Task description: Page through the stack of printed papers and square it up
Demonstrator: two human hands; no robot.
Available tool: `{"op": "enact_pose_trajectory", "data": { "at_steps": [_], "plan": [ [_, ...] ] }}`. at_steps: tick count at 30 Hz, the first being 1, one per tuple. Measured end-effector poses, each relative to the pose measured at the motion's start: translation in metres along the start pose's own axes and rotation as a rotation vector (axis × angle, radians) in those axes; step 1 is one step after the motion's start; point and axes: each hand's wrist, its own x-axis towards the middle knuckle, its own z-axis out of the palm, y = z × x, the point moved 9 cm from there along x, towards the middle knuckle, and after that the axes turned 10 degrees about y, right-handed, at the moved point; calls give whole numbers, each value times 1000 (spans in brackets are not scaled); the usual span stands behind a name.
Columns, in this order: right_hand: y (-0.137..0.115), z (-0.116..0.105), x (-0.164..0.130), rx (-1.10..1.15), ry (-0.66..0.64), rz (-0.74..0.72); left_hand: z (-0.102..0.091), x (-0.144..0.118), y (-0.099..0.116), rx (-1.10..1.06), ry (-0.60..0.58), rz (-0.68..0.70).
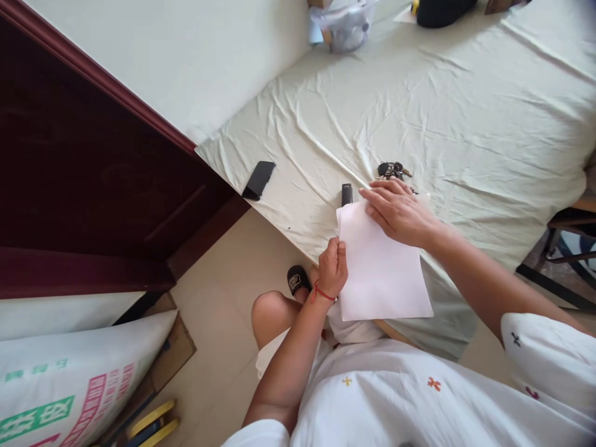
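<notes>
White sheets of paper lie partly on the cloth-covered table and hang over its near edge towards my lap. My left hand grips their left edge, thumb on top and fingers curled beneath; a red string bracelet circles that wrist. Flat on the top part of the paper rests my right hand, its fingers stretched out to the left. Just beyond it lies a bunch of keys, partly hidden by the fingers. A small black stapler-like object sits at the paper's upper left corner.
A black phone-like object lies near the left edge of the pale tablecloth. At the back stand a clear plastic bag and a black object. A printed white sack and yellow-rimmed item are on the floor.
</notes>
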Motion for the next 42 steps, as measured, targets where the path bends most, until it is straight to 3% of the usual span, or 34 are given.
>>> {"op": "enact_pose_trajectory", "data": {
  "at_steps": [4, 9, 12, 17, 21, 34, 38, 42],
  "plan": [
    [1, 14, 3, 79, -125, 2, -1, -9, -9, -61, 7, -98],
    [-6, 16, 5, 145, -114, -46, 10, -10, -31, -357, -49, -335],
    [-11, 17, 7, 159, -111, -77, 19, -3, -34, -443, -95, -393],
    [-11, 18, 12, 107, -90, -57, 28, 6, -25, -453, -117, -348],
    [-16, 27, 13, 72, -167, -72, 33, 6, -28, -466, -98, -362],
    [-25, 32, 17, 53, -128, -129, 23, 16, -24, -312, -58, -245],
    [-33, 39, 16, 96, -199, -151, 21, 17, -22, -273, -41, -234],
    [-41, 43, 15, 86, -167, -153, 21, 17, -15, -287, -19, -216]
  ]
}}
